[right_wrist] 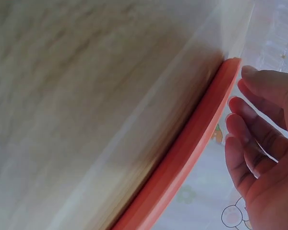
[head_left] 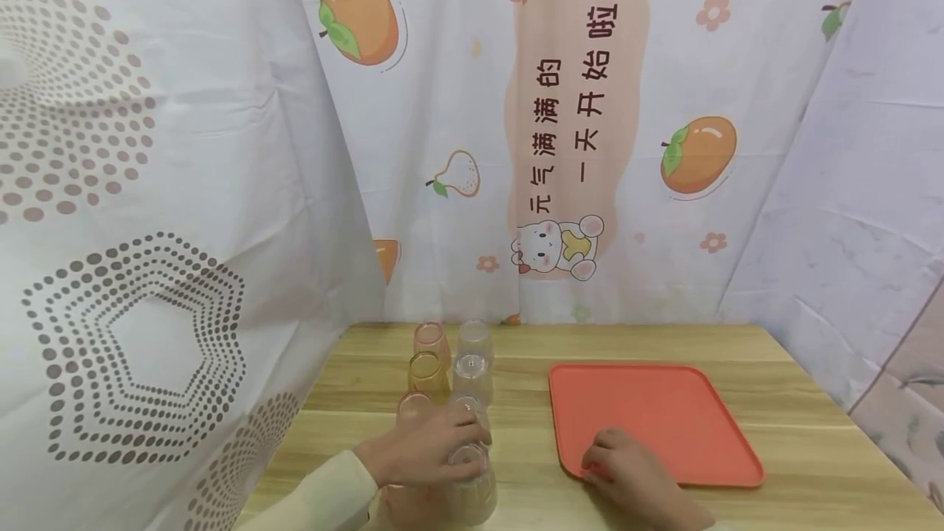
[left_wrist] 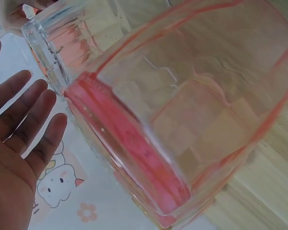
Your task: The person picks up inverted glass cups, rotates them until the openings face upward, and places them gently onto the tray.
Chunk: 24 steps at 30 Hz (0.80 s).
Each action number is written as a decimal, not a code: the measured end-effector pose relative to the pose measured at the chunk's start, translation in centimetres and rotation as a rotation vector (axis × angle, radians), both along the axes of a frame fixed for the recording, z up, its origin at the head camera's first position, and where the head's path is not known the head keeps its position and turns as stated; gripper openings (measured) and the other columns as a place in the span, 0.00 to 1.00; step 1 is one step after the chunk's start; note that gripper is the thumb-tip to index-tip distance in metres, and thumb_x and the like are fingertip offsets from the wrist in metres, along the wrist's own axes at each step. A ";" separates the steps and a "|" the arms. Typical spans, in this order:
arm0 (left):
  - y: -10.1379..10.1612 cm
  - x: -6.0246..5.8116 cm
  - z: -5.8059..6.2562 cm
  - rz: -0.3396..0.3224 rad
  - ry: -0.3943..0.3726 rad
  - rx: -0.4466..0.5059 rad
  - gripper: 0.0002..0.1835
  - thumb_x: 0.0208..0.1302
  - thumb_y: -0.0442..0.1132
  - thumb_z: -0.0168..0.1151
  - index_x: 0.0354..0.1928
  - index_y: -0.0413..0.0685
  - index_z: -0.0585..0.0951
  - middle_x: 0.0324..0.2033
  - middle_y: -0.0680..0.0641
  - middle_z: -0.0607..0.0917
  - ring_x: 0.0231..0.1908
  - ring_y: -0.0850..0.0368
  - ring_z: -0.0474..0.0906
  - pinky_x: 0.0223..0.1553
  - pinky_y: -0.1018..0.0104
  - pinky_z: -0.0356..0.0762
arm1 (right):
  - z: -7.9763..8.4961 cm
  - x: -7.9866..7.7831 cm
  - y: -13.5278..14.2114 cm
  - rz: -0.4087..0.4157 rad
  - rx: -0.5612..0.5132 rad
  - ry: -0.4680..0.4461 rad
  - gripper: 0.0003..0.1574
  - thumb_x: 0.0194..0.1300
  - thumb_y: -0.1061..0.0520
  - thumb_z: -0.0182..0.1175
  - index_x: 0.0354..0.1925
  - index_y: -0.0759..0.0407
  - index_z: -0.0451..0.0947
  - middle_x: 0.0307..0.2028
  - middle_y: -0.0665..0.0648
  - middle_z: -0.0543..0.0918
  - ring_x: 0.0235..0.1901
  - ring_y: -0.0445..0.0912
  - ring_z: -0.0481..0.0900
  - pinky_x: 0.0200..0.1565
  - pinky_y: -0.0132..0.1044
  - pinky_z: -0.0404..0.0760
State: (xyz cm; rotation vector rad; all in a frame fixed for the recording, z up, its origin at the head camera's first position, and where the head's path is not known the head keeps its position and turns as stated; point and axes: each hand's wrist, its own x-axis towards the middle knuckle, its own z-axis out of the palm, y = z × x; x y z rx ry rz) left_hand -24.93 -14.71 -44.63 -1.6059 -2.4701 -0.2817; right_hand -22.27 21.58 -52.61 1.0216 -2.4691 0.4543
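Drinking glasses stand bottom-up in two columns left of centre in the head view. My left hand (head_left: pixel 431 445) is over the near glasses, its fingers reaching across the base of the nearest clear glass (head_left: pixel 475 502). Large in the left wrist view is a pink glass (left_wrist: pixel 201 110) with a thick base, beside my spread, fairly straight fingers (left_wrist: pixel 33 120). A clear glass (left_wrist: pixel 62 50) shows behind it. My right hand (head_left: pixel 630 469) is at the near left corner of a red tray (head_left: pixel 656 416). In the right wrist view its loosely bent fingers (right_wrist: pixel 249 124) are beside the tray's rim (right_wrist: pixel 192 139).
Farther back in the coloured column are a yellow glass (head_left: pixel 428 379) and a pink glass (head_left: pixel 430 340). More clear glasses (head_left: pixel 474 340) line the other column. The wooden table (head_left: pixel 516 400) meets a printed curtain (head_left: pixel 457 105) at its back edge; cloth also hangs on both sides.
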 end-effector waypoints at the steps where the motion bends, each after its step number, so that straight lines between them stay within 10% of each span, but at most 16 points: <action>1: 0.0 0.0 0.0 -0.004 0.008 -0.007 0.16 0.76 0.55 0.58 0.53 0.56 0.84 0.49 0.59 0.81 0.51 0.66 0.74 0.54 0.75 0.72 | 0.0 0.0 -0.1 0.003 0.002 0.000 0.11 0.53 0.58 0.79 0.31 0.46 0.85 0.31 0.37 0.76 0.33 0.33 0.71 0.32 0.28 0.75; 24: -0.4 0.1 -0.2 0.029 0.016 -0.130 0.33 0.61 0.67 0.67 0.61 0.55 0.81 0.53 0.58 0.78 0.52 0.65 0.73 0.50 0.74 0.74 | -0.5 -0.2 -1.3 -0.008 0.022 -0.139 0.10 0.58 0.58 0.76 0.30 0.45 0.83 0.31 0.35 0.75 0.32 0.32 0.69 0.31 0.30 0.75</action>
